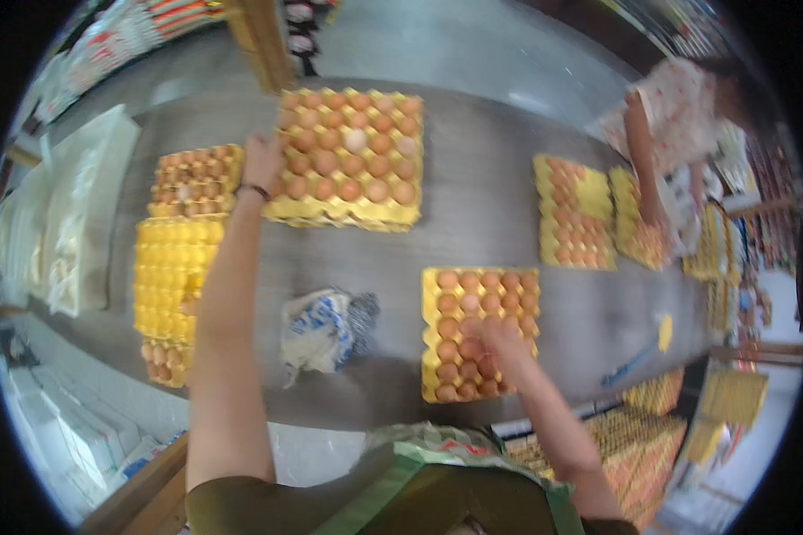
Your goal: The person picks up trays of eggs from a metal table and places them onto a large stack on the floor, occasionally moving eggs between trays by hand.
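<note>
A stack of yellow egg trays (411,212), its top one full of brown eggs and a few paler ones, lies at the top centre. My left hand (263,160) is at this stack's left edge; its fingers are blurred and its grip is unclear. Nearer to me is another yellow tray (429,334) of brown eggs. Over its middle is my right hand (498,338), blurred, with fingers pointing down among the eggs; whether it holds one cannot be told. A crumpled white and blue cloth (318,328) lies between my arms.
Egg trays (167,251) stand left, partly behind my left forearm. At the right, a person (669,127) reaches over more egg trays (595,194). A blue-handled tool with a yellow end (632,364) lies at the lower right. A white plastic tub (90,207) stands far left; a wooden post (257,43) rises behind.
</note>
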A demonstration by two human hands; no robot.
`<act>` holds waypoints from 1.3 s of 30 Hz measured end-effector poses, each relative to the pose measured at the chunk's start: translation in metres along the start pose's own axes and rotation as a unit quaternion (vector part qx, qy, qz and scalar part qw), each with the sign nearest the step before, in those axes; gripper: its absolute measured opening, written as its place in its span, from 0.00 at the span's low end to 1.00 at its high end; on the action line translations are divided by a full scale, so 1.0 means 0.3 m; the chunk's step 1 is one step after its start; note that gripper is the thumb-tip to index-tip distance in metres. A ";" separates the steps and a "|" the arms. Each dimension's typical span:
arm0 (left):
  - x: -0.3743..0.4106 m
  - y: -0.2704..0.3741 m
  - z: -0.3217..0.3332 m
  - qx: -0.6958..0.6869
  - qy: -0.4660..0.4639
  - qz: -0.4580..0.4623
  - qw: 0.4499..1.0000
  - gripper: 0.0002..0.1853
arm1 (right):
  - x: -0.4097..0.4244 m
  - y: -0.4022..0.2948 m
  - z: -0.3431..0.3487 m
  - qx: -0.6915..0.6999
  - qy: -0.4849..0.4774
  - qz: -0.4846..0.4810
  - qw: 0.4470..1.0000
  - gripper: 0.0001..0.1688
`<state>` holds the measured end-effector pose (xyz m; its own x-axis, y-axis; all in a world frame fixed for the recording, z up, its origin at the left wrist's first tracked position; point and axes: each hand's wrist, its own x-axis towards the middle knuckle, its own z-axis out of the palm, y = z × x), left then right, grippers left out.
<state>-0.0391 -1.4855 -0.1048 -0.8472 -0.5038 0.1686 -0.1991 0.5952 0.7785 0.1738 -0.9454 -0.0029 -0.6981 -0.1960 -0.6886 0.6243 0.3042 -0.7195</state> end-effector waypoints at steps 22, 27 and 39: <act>-0.092 0.247 -0.155 -0.359 -0.114 -0.218 0.900 0.18 | 0.800 -0.765 0.208 0.094 -0.084 -0.195 0.973 0.26; -0.503 0.457 -0.202 -0.396 -0.154 -0.188 0.886 0.18 | 0.469 -0.644 0.039 0.100 -0.028 -0.212 0.972 0.28; -1.422 0.663 0.235 -0.471 -0.186 -0.328 0.798 0.19 | -0.081 0.127 -0.380 0.029 0.207 -0.144 0.967 0.17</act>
<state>0.2482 -1.1082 -0.0646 -0.8350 -0.1888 -0.5169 -0.3503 -0.5420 0.7639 0.1746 -0.8228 -0.0031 -0.9187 0.1302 -0.3730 0.3941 0.2370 -0.8880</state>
